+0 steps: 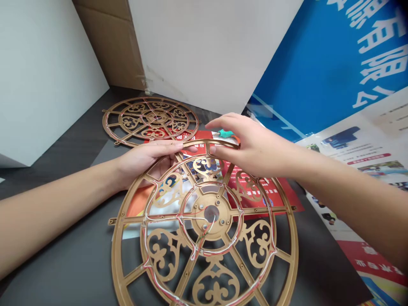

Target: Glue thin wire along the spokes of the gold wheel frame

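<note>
The left hand [148, 163] curls over the top rim of the gilt frame [255, 209] and the right hand [255, 148] spreads with its thumb on that rim (any shift calls for care with the wires [194, 218]), a teal-handled tool [226, 134] lies just beyond the frame, and a second frame [104, 121] lies farther behind it.

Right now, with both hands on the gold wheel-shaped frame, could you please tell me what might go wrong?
The thin white and red wires looped across the gold openwork frame could snag on the left hand or right hand and pull loose. The small teal-and-orange-handled tool, lying just beyond the frame's rim, might also get knocked by the right hand.
</note>
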`<state>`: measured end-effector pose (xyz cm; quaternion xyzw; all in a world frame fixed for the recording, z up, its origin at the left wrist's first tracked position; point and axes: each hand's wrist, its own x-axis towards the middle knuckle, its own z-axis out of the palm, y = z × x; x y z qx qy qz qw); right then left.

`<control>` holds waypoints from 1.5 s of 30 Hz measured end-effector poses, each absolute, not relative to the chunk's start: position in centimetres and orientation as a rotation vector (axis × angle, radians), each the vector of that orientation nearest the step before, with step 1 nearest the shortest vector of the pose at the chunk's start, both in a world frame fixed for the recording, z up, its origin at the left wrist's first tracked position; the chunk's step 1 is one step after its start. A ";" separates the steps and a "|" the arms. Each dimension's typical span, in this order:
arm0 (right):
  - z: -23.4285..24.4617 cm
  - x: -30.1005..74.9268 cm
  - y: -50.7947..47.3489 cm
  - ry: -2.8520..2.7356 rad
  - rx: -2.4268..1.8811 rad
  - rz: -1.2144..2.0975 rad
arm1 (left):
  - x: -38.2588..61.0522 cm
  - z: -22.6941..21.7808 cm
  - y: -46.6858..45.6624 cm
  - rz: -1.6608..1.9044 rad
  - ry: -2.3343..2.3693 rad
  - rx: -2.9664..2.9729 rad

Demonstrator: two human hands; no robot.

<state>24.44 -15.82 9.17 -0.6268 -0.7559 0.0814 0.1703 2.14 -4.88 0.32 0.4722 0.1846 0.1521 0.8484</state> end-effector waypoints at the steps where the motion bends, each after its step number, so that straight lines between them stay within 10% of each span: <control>1: 9.5 24.4 -15.0 -2.136 -1.792 0.305 | 2.1 0.2 -4.8 0.321 0.387 1.002; 29: 11.4 21.5 -11.0 -2.717 -1.684 -0.259 | 1.8 0.4 -4.8 0.299 0.458 1.020; 45: 12.2 21.7 -11.3 -2.789 -1.644 -0.054 | 1.8 0.0 -4.6 0.303 0.418 1.017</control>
